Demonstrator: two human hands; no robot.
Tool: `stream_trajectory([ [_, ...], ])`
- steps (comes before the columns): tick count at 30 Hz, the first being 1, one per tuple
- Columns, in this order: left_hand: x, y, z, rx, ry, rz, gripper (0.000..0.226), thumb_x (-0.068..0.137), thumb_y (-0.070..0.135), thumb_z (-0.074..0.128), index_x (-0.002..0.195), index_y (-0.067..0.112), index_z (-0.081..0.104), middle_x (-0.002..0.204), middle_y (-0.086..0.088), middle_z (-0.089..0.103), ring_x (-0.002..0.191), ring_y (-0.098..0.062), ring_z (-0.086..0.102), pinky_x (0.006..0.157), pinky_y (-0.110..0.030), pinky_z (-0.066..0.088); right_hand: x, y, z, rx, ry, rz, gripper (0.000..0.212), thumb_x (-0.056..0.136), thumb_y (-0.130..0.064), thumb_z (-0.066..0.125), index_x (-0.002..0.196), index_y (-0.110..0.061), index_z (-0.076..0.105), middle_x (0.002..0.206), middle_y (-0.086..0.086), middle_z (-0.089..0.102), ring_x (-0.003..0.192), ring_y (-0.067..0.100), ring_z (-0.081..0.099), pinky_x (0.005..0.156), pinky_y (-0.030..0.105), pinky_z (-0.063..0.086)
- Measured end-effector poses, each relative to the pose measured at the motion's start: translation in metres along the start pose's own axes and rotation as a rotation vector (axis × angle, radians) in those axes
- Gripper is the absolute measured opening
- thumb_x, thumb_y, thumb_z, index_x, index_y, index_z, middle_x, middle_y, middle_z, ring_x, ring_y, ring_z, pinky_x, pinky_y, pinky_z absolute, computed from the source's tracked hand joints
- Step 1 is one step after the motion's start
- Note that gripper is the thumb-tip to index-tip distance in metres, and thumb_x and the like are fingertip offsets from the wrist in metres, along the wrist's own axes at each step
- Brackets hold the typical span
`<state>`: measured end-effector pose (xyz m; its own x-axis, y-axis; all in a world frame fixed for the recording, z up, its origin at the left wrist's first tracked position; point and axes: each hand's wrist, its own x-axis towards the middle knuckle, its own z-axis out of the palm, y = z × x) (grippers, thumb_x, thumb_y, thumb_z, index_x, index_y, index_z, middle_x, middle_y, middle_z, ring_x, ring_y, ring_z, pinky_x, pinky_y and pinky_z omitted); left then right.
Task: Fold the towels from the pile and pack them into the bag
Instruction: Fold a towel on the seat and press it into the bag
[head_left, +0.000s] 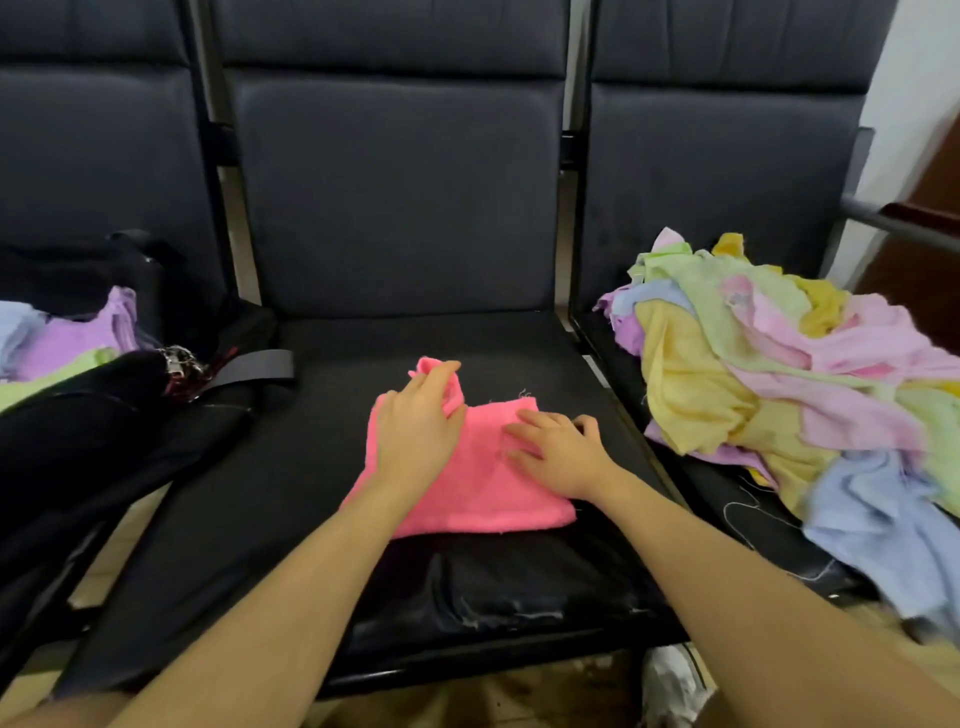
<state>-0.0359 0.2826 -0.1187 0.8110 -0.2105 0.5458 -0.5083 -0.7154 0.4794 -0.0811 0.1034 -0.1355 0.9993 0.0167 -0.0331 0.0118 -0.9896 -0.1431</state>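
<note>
A bright pink terry towel (467, 483) lay flat on the middle dark padded seat (291, 519), and the person's left hand (418, 434) had its fingers curled round the towel's raised far-left corner at about eleven o'clock, pinching a fold of cloth, while the right hand (558, 454) pressed down on the towel's right half with fingers spread and relaxed, grasping nothing. Over at three o'clock a loose pile of pastel towels (789, 395) — yellow, green, pink, lilac, pale blue — slumped across the neighbouring seat, and at nine o'clock an open black fabric bag (104, 431) held lilac, green and blue folded towels (78, 338).
</note>
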Motion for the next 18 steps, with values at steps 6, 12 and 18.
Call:
stream_trajectory([
  [6, 0.005, 0.044, 0.018, -0.410, 0.044, -0.318, 0.047, 0.085, 0.012, 0.060, 0.129, 0.020, 0.050, 0.100, 0.005, 0.064, 0.096, -0.018, 0.061, 0.081, -0.030, 0.046, 0.008, 0.011, -0.005, 0.780, 0.244, 0.193, 0.035, 0.101, -0.038, 0.040, 0.128, -0.028, 0.060, 0.132, -0.009, 0.058, 0.128, 0.013, 0.047, 0.116, 0.037, 0.024],
  [12, 0.009, 0.038, 0.031, -0.488, -0.380, -0.250, 0.057, 0.096, 0.021, 0.053, 0.148, 0.019, 0.031, 0.127, -0.004, 0.059, 0.120, -0.017, 0.053, 0.101, -0.027, 0.039, 0.009, 0.006, -0.002, 0.923, 0.357, 0.236, 0.034, 0.099, -0.037, 0.043, 0.126, -0.026, 0.061, 0.130, -0.007, 0.059, 0.125, 0.013, 0.050, 0.112, 0.042, 0.033],
  [18, -0.004, -0.025, 0.008, 0.223, -0.625, -0.034, 0.047, 0.104, 0.034, 0.025, 0.151, 0.030, 0.022, 0.160, 0.007, 0.013, 0.147, -0.017, 0.007, 0.115, -0.041, 0.012, 0.005, -0.007, -0.007, 0.380, 0.360, 0.051, 0.044, 0.098, -0.042, 0.040, 0.138, -0.026, 0.049, 0.148, -0.003, 0.040, 0.135, 0.020, 0.035, 0.109, 0.035, 0.023],
])
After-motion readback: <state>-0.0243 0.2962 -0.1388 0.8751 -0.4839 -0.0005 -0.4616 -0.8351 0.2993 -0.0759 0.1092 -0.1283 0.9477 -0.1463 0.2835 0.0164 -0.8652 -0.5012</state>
